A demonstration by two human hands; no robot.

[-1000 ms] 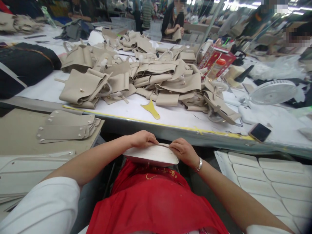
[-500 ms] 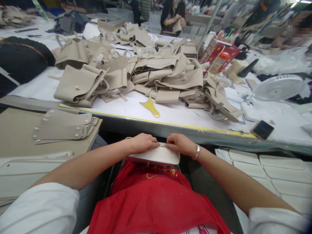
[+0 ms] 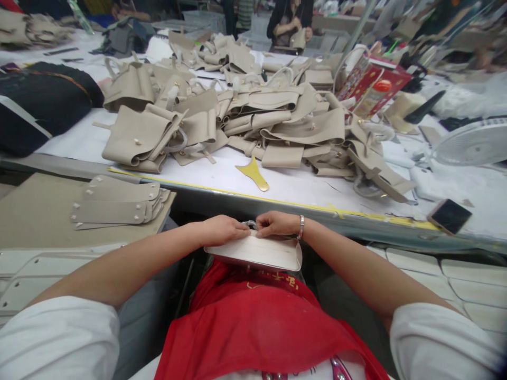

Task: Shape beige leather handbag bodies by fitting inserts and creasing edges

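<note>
A pale, partly assembled handbag (image 3: 259, 254) rests across my lap at the table's edge, its light inner side facing up. My left hand (image 3: 225, 230) lies over its far edge on the left, fingers pressed together on the rim. Close beside it, my right hand (image 3: 276, 224) is closed in a pinch on the same edge. Between the hands, a piece of a wrapped handle (image 3: 250, 224) shows. The fingertips' undersides are hidden. On the table just ahead lies a yellow flared scraper-like tool (image 3: 253, 173).
Many beige handbags (image 3: 285, 126) are heaped on the white table (image 3: 222, 177). Flat beige straps (image 3: 114, 203) are stacked at left, pale panels (image 3: 420, 266) at right. A phone (image 3: 450, 216), a fan (image 3: 471, 141), a red box (image 3: 374, 84) and a black bundle (image 3: 43, 108) lie around. A co-worker (image 3: 291, 26) stands opposite.
My right hand has moved left along the bag's edge, closer to my left hand. More of the bag's right side and the handle now shows. The view has shifted slightly left.
</note>
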